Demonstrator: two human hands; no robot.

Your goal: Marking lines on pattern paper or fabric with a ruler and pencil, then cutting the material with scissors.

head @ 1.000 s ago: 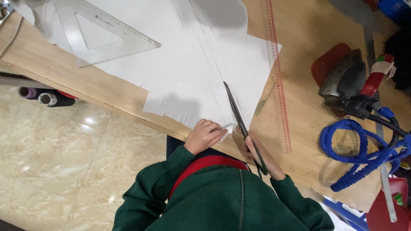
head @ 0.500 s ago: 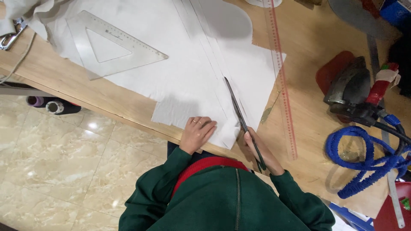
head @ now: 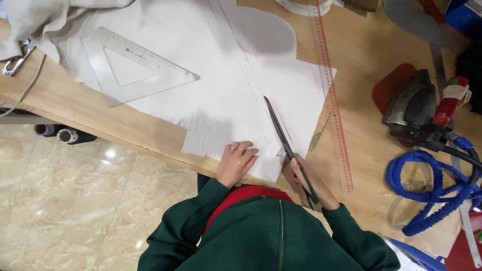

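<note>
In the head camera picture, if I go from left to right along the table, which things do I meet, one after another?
Metal clip → clear triangle ruler → left hand on the white cloth → scissors → right hand → long clear ruler → iron → blue coiled hose.

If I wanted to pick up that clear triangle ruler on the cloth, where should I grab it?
Probably by the inner edge of its cut-out: the triangle ruler lies flat on the white cloth, so its outer edges give little to pinch. Hook a finger into the open middle and lift one bar, coming from the table's near edge, away from the scissors.
</note>
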